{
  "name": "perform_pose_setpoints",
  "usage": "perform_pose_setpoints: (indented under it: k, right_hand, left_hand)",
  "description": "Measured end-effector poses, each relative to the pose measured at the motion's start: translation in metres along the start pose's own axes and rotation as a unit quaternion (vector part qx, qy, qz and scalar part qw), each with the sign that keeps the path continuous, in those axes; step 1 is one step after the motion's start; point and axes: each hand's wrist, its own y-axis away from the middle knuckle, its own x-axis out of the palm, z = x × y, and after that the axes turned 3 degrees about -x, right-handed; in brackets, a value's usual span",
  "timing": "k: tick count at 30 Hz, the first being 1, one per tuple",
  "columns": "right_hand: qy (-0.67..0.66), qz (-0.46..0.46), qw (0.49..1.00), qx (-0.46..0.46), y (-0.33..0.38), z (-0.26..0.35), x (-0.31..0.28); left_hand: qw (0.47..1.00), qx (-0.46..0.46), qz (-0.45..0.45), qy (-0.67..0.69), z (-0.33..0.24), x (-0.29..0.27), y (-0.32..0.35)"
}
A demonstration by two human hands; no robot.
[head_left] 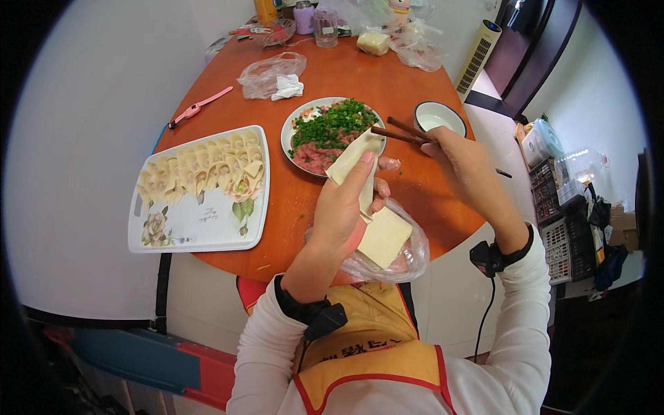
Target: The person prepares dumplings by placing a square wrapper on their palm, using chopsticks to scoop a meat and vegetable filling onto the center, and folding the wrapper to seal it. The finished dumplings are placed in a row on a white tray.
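Note:
My left hand (340, 211) holds up a wonton wrapper (354, 156), pinched between the thumb and fingers and bent over. In my right hand (465, 171) is a pair of dark chopsticks (400, 135), their tips at the wrapper's upper edge. Behind the wrapper stands a round plate (286, 142) of pink minced meat (317, 153) under chopped green onion (334, 124). Below my left hand, a stack of square wrappers (384, 236) lies on a clear plastic bag (416, 252). Any filling inside the held wrapper is hard to make out.
On the left, a white floral tray (200, 225) bears rows of folded wontons (207, 162). A white bowl (440, 116) stands beyond my right hand. A pink watch (200, 106), crumpled bag (259, 75), glass jar (326, 29) and purple cup (303, 17) rest farther back on the table (387, 76).

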Motion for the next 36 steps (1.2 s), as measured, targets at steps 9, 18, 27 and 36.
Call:
perform_pose_setpoints:
  k: [9,18,27,36]
  right_hand:
    - [-0.003,0.037,0.998,0.041,-0.007,0.007,0.007]
    - [-0.480,0.011,0.861,0.166,-0.045,0.065,0.025]
    - [-0.253,-0.050,0.964,0.065,-0.058,0.080,0.038]
    - [0.055,-0.131,0.956,-0.255,-0.070,0.064,0.027]
  left_hand:
    - [0.999,0.015,0.016,0.040,-0.006,-0.003,0.006]
    - [0.985,0.158,-0.005,0.066,-0.037,0.028,0.004]
    - [0.949,0.300,-0.091,-0.028,-0.056,0.017,0.014]
    - [0.885,0.254,-0.106,-0.376,-0.063,-0.018,0.011]
